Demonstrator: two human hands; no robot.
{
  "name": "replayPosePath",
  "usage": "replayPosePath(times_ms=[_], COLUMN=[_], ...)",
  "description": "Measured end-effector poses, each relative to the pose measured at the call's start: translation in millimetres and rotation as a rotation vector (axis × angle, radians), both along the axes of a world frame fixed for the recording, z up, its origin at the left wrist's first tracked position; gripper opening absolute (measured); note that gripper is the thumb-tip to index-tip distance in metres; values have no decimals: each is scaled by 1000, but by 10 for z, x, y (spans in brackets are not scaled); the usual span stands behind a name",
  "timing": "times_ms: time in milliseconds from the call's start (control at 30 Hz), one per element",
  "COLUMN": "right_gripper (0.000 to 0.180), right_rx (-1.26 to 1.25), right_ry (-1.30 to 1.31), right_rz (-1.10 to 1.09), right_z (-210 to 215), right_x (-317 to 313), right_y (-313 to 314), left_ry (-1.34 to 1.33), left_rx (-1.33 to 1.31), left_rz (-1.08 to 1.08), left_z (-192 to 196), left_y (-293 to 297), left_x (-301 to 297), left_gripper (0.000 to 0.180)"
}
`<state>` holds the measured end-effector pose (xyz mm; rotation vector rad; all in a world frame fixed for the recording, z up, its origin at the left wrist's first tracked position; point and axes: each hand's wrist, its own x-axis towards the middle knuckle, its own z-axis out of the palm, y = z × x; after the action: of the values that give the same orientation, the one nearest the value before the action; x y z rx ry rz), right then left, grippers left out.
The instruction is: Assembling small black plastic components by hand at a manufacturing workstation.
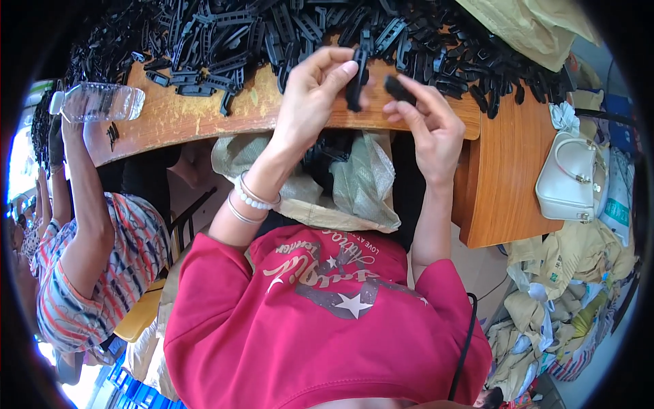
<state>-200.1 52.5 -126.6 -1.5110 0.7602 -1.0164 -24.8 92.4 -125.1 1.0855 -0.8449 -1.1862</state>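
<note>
Above the table's front edge, my left hand (315,88) pinches a long black plastic part (355,83) between thumb and fingers, held nearly upright. To its right, my right hand (428,121) grips a shorter black plastic piece (399,90), tilted and slightly blurred. A small gap separates the two parts. Behind both hands lies a broad heap of black plastic parts (231,41), long slotted ones at the middle and smaller ones to the right. Below my hands, an open woven sack (368,177) sits at my lap with dark parts inside.
The wooden table (197,112) has a worn front edge. A clear plastic bottle (102,102) lies at the left, near a co-worker's arm (88,204). On the right are a white handbag (571,177), a wooden side panel (507,177) and piled sacks (538,313).
</note>
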Motion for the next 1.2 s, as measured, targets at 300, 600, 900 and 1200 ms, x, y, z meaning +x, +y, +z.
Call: replayPosePath(times_ms=[300,600,900,1200], right_gripper=[21,23,33,15], right_rx=[-169,-237,-31,-780], right_ry=[2,16,-52,635], right_rz=[129,-172,56,-380], right_z=[104,102,23,-94], right_x=[-47,73,-55,-147], right_y=[-60,192,-22,-903], left_ry=[2,-627,-832,-443], left_rx=[226,5,-273,116], left_rz=[-124,-198,-141,198], left_z=[233,243,292,352], left_y=[75,183,212,18], left_x=[-28,-118,-65,338], left_gripper=[29,40,29,47])
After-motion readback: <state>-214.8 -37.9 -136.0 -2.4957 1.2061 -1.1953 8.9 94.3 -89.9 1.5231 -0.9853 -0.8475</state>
